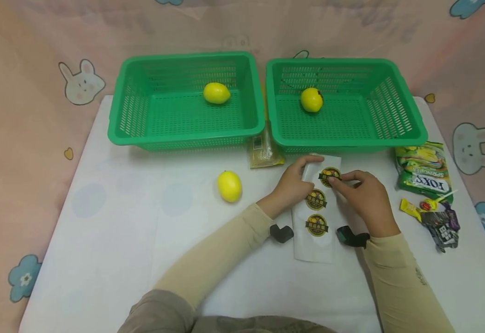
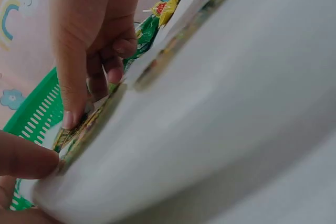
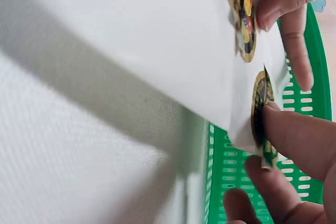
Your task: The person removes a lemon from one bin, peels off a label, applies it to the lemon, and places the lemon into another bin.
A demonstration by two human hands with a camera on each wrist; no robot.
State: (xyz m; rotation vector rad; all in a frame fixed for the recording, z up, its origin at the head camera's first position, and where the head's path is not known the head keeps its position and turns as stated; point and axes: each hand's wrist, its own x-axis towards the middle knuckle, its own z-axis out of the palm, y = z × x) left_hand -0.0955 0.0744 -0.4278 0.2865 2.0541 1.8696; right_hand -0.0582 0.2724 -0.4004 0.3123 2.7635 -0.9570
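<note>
A long white sticker sheet bears round black-and-gold fruit stickers in a column. My left hand grips its upper left side, with the thumb on its face. At the upper right edge, my right hand pinches the top sticker between thumb and finger. Part of this sticker stands up from the sheet in the right wrist view; how much still sticks cannot be told. A middle sticker and a lower sticker lie flat on the sheet. The sheet bends upward towards the hands.
Behind the hands stand a left green basket and a right green basket, each holding a lemon-like yellow fruit. Another lemon lies left of the sheet. A clear packet, a Foxy's-style green candy bag and small wrapped sweets lie around.
</note>
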